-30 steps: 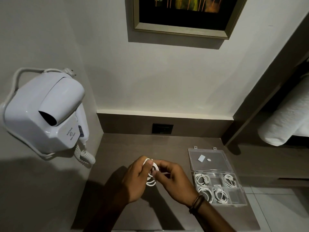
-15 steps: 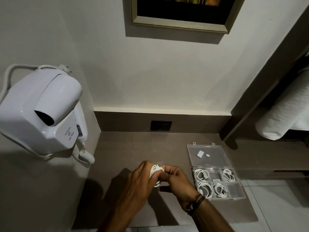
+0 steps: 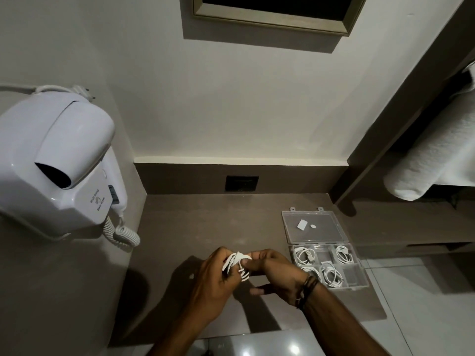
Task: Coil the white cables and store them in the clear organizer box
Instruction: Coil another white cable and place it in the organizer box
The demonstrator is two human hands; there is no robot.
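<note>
A coiled white cable [image 3: 237, 264] is pinched between both hands above the brown counter [image 3: 195, 227]. My left hand [image 3: 214, 282] grips the coil from the left, fingers wrapped around its loops. From the right, my right hand [image 3: 279, 274] holds the same coil with thumb and fingertips; a dark bracelet sits on that wrist. The clear organizer box [image 3: 356, 272] lies open on the counter just right of my hands, its lid [image 3: 312, 227] folded back flat. Several compartments hold coiled white cables [image 3: 304, 255]; the front right one looks empty.
A white wall-mounted hair dryer [image 3: 54, 163] with a curly cord [image 3: 122, 233] hangs at the left. A dark wall socket [image 3: 241, 183] sits at the counter's back. A rolled white towel [image 3: 431, 155] lies on a shelf at the right. A framed picture [image 3: 270, 14] hangs above.
Both hands have dropped lower and closer together around the coil, squeezing its loops tighter. The view has tilted downward.
</note>
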